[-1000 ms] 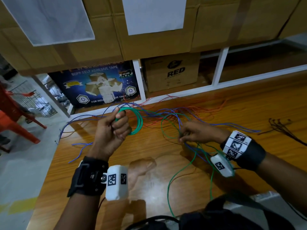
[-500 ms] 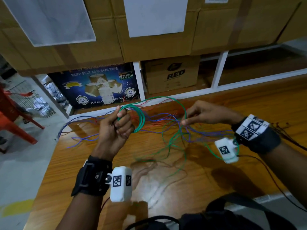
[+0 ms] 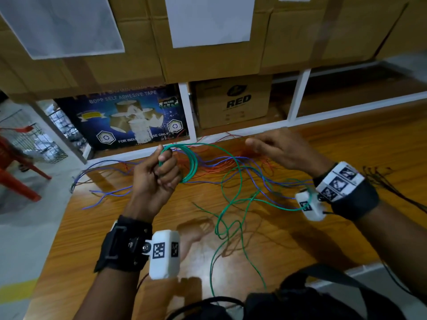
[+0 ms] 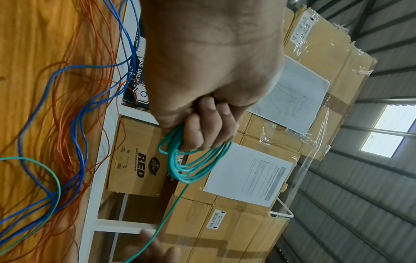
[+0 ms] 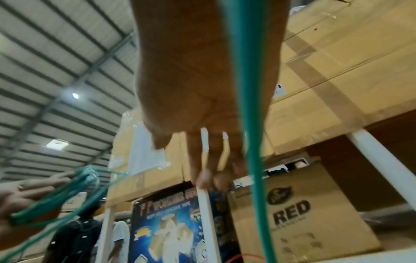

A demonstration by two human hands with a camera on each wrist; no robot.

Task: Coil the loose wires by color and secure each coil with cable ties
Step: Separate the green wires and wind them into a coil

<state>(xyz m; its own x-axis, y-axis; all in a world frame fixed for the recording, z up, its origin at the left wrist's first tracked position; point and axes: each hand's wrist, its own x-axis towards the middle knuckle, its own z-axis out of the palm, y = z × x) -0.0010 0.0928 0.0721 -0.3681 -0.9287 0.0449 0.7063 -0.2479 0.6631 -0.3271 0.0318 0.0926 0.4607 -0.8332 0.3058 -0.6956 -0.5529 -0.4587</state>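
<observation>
My left hand (image 3: 165, 168) is raised over the table and grips a coil of green wire (image 3: 193, 165), several turns wide. The left wrist view shows its fingers (image 4: 209, 124) curled round the coil (image 4: 191, 170). A loose green strand (image 3: 239, 181) arcs from the coil down into the tangle. My right hand (image 3: 265, 146) hovers to the right of the coil, blurred. In the right wrist view its fingers (image 5: 198, 151) are stretched out, the thumb apart. No wire shows pinched there. More green wire (image 5: 249, 142) hangs across that wrist camera.
Blue wires (image 3: 111, 192) and orange-red wires (image 3: 219, 167) lie tangled on the wooden table (image 3: 115, 227). Black cable ties (image 3: 388, 179) lie at the right edge. Cardboard boxes (image 3: 233, 102) fill a white shelf frame (image 3: 298, 95) behind. A red chair (image 3: 13, 176) stands at left.
My right hand rose from the table with green wire and carried it up toward the coil. The wire's arc no longer ends at its fingertips. The left hand kept its grip.
</observation>
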